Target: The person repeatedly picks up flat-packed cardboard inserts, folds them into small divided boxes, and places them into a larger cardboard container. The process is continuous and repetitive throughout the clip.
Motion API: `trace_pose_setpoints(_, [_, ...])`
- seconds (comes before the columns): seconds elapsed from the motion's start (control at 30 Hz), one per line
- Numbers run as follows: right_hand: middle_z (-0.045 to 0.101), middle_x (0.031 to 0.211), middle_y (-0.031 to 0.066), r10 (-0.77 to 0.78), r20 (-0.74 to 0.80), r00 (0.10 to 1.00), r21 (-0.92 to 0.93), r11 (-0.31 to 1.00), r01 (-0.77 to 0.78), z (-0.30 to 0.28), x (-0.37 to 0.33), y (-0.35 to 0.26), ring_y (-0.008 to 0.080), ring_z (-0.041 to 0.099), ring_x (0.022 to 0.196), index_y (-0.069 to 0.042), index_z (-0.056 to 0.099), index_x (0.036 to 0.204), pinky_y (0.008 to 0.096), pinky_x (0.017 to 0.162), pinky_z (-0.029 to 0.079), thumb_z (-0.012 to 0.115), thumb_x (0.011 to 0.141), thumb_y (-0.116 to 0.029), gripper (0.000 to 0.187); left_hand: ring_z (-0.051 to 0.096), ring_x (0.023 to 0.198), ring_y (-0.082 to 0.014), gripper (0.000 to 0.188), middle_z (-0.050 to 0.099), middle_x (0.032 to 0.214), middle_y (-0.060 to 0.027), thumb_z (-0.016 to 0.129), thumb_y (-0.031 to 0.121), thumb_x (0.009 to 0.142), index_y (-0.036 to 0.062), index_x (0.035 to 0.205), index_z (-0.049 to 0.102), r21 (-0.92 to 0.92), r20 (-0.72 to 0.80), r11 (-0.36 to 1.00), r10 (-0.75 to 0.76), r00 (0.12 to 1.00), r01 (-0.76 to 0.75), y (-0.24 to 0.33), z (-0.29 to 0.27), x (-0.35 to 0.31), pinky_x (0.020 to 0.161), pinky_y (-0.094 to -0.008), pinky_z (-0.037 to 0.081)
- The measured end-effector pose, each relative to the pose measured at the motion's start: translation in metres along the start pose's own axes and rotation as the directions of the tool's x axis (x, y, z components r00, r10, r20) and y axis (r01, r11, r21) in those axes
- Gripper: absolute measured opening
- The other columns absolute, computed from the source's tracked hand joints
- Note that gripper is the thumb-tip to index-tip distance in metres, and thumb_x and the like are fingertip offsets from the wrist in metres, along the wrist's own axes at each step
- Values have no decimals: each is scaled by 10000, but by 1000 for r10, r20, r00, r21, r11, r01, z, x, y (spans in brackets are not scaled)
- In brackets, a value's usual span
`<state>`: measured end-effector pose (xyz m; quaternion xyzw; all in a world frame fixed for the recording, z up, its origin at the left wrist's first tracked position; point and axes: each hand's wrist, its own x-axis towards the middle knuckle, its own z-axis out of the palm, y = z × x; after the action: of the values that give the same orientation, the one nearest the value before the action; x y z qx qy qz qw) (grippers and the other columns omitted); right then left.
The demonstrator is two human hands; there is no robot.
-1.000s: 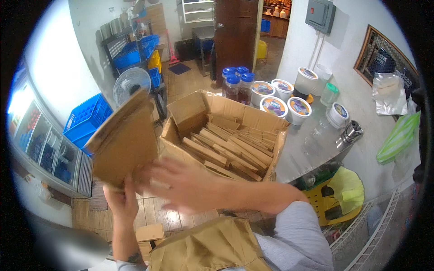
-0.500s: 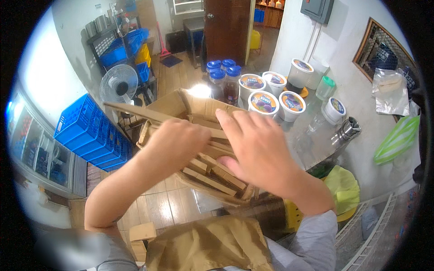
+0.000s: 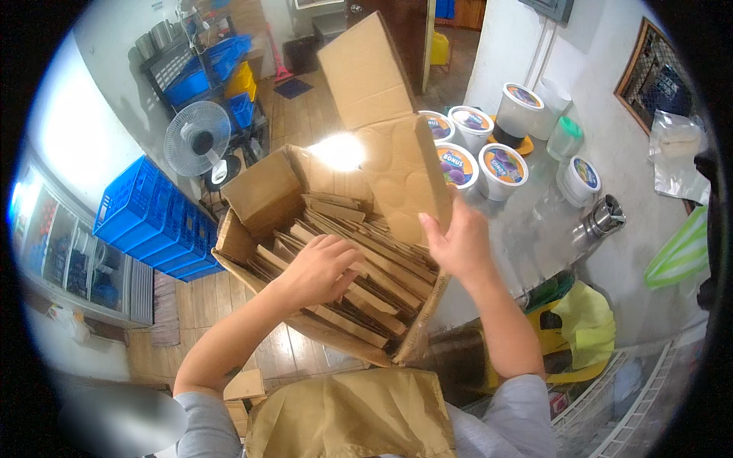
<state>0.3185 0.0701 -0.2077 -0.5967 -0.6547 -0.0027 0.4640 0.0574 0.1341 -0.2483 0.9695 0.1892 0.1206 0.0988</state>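
Observation:
In front of me, an open cardboard box [image 3: 416,324] is packed with several upright cardboard strips [image 3: 374,294]. Over these strips hovers or rests my left hand [image 3: 324,267], its fingers loosely bent and apart, with nothing visible in them. At the box's right side, my right hand [image 3: 460,237] grips the lower edge of a folded cardboard panel [image 3: 405,172], thumb on its near face. Round imprints mark this panel, and its upper part stands well above the box. I cannot tell whether it is a box flap or a separate piece.
Several lidded white tubs [image 3: 504,172] and a green-lidded jar [image 3: 565,137] stand on a metal table [image 3: 511,237] to the right, near a metal cup [image 3: 607,217]. Stacked blue crates [image 3: 153,217] and a fan [image 3: 197,137] stand left. A yellow chair [image 3: 557,347] is near right.
The folded panel now stands up at the box's right, with my right hand moved rightward onto its edge. My left hand has moved lower, over the strips. The long strip beside it no longer sticks out leftward.

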Motion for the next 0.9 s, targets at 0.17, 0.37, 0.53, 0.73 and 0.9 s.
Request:
trace_pose_setpoints(0.17, [657, 759, 176, -31, 36, 999, 30, 999, 30, 28, -10, 6, 379, 659, 699, -63, 548, 1104, 450, 613, 529, 680, 831, -143, 314, 273, 1418, -346, 838, 327, 1496, -157, 648, 454, 849, 33, 1473, 280, 130, 234, 976, -200, 951, 173, -19, 48, 28, 1097, -632, 259])
trace_pose_setpoints(0.37, [658, 725, 153, 59, 128, 990, 79, 994, -69, 45, -24, 14, 342, 665, 633, -67, 539, 1097, 430, 593, 535, 664, 857, -152, 283, 371, 1342, -377, 839, 353, 1416, -248, 695, 451, 810, 18, 1427, 324, 105, 220, 963, -266, 938, 249, -16, 55, 21, 1079, -553, 332])
trace_pose_setpoints(0.53, [665, 738, 157, 32, 127, 991, 106, 993, -45, 46, -22, 18, 347, 668, 638, -59, 541, 1094, 438, 592, 534, 668, 851, -149, 289, 553, 1094, -444, 865, 391, 1296, -303, 729, 432, 814, -65, 1376, 298, -66, 181, 943, -310, 933, 326, -13, 48, 15, 927, -447, 484])
trace_pose_setpoints(0.73, [672, 763, 196, 24, 147, 989, 244, 968, -60, 46, -23, 22, 383, 668, 691, -10, 534, 1139, 452, 630, 538, 670, 840, -170, 365, 580, 1016, -426, 828, 509, 1100, -269, 747, 496, 769, -68, 1254, 385, -4, 207, 935, -346, 915, 355, -16, 50, 15, 894, -447, 484])
trace_pose_setpoints(0.9, [661, 721, 197, 101, 231, 968, 68, 991, -119, 45, -22, 21, 384, 665, 665, 2, 525, 1147, 464, 615, 538, 678, 835, -167, 386, 589, 1000, -340, 798, 561, 995, -177, 680, 643, 748, 10, 1212, 534, 133, 253, 943, -330, 910, 305, -22, 44, 22, 852, -417, 489])
